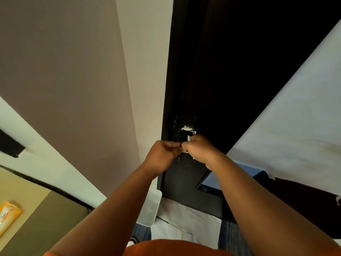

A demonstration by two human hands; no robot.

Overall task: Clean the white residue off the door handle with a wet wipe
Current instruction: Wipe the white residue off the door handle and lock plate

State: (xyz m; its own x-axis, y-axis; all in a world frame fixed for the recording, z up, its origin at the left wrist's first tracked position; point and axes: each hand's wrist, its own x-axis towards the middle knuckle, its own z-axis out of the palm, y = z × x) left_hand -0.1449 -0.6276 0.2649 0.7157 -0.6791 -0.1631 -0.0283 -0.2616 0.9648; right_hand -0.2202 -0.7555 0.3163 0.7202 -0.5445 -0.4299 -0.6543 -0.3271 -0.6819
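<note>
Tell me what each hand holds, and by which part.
The right hand grips the white wipe around its middle; the left hand seems to pinch the door handle by its dark end.

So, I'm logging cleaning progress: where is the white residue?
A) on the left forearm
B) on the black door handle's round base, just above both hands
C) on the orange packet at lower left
B: white residue crusts the black door handle above the left hand and the right hand, which holds the white wet wipe.
</note>
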